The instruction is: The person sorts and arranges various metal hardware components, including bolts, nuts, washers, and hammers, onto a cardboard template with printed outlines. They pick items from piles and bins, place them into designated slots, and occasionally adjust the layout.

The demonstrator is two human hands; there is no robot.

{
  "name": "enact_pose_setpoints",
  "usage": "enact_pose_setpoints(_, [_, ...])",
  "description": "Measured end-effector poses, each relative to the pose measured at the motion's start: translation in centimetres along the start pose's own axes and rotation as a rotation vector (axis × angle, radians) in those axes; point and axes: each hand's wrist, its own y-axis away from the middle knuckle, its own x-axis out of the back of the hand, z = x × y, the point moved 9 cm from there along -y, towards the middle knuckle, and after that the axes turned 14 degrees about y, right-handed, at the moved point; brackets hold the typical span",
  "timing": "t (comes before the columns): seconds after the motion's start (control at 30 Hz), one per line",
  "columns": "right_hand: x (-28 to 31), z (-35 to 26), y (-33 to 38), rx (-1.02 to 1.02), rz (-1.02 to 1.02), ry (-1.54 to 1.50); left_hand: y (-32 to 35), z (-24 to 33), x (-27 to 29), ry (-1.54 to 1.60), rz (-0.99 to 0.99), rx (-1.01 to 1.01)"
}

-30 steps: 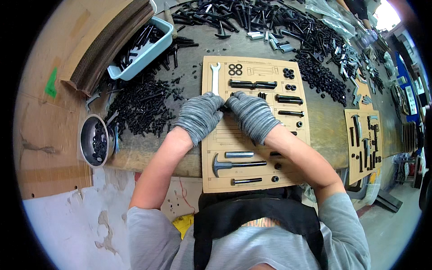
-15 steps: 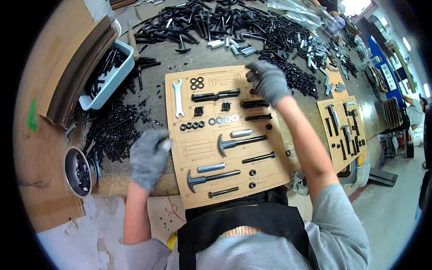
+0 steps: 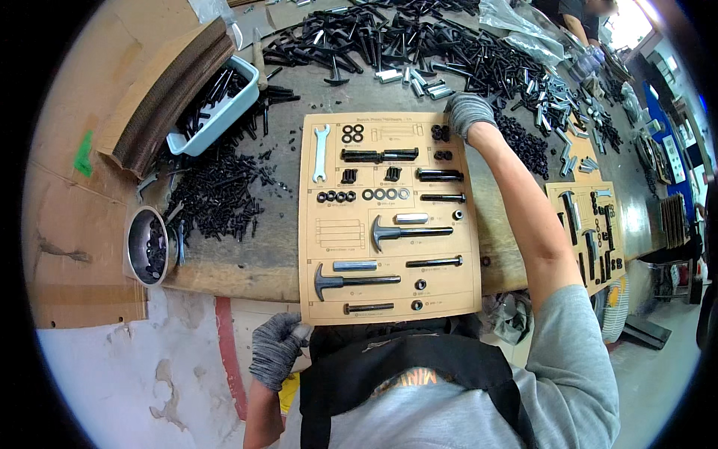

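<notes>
A brown cardboard layout board (image 3: 351,243) lies before me, its near end reaching over the table edge toward my lap. My left hand (image 3: 277,349), in a grey knit glove, pinches its near left corner. My gloved right hand (image 3: 471,117) is closed at the far right corner, some fingertips hidden. The board carries an open-end wrench (image 3: 320,154), two T-shaped black tools (image 3: 411,233) (image 3: 357,281), silver sleeves (image 3: 355,266), black bolts (image 3: 434,262), nuts (image 3: 336,197) and washers (image 3: 385,194).
Piles of black metal parts (image 3: 389,37) and small screws (image 3: 213,194) cover the table. A blue bin (image 3: 217,116) and metal bowl (image 3: 149,247) stand left. A second filled board (image 3: 587,232) lies right. Another person (image 3: 572,19) is at the far right.
My left hand has moved from the board's left side down to its near left corner. My right hand has shifted out to the far right corner. The board now sits straighter.
</notes>
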Motion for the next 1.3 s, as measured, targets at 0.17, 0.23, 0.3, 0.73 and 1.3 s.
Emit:
enact_pose_setpoints(0.17, [-2.8,2.8,-0.6,-0.015,0.020,-0.248,-0.5,0.1,0.0,0.090,0.000,0.014])
enact_pose_setpoints(0.23, [-4.6,4.1,-0.9,-0.011,0.046,-0.398,-0.7,0.3,-0.1,0.139,-0.008,0.011])
enact_pose_setpoints(0.3, [-7.7,4.9,-0.1,-0.128,-0.134,-0.778,-0.8,0.4,0.1,0.184,-0.019,0.003])
enact_pose_setpoints(0.73, [-8.9,2.9,9.6,-0.209,-0.467,-1.595,-0.4,2.8,-2.2,0.397,-0.072,-0.027])
enact_pose_setpoints(1.3, [-11.0,19.1,20.9,-0.462,-0.073,-1.647,-2.5,11.8,-11.6,0.201,-0.214,-0.226])
